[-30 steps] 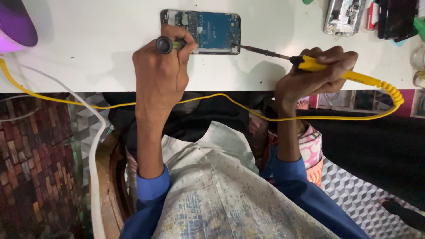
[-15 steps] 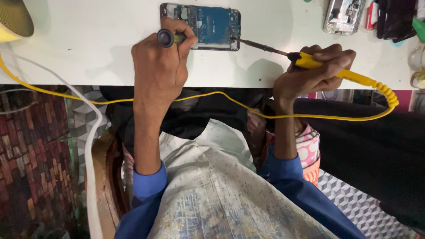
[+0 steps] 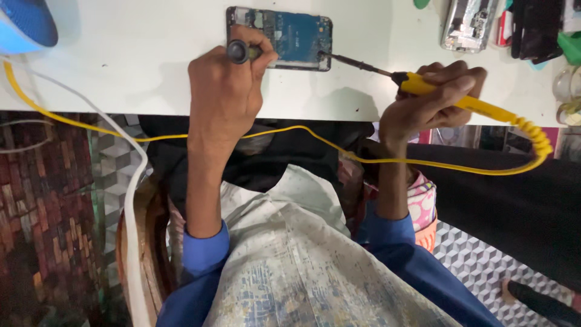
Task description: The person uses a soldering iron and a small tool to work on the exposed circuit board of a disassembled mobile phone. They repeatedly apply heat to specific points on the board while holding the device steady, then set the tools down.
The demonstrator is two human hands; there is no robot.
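Observation:
An opened phone (image 3: pixel 296 37) with a blue board lies on the white table (image 3: pixel 121 66). My left hand (image 3: pixel 224 91) grips a small dark-handled tool (image 3: pixel 237 51) whose tip rests on the phone's left part. My right hand (image 3: pixel 433 100) holds a yellow-handled soldering iron (image 3: pixel 417 83); its thin metal tip touches the phone's right edge. The iron's yellow cord (image 3: pixel 387 163) coils off to the right and loops back under my arms.
Another opened phone (image 3: pixel 467 24) and dark parts (image 3: pixel 535 27) lie at the table's far right, with a glass jar (image 3: pixel 567 91) by the edge. A blue round object (image 3: pixel 24 24) sits at the far left. A white cable (image 3: pixel 130 181) hangs down.
The view has shifted slightly. The iron's tip has moved in closer to the phone's right edge. The round object at far left shows a different colour.

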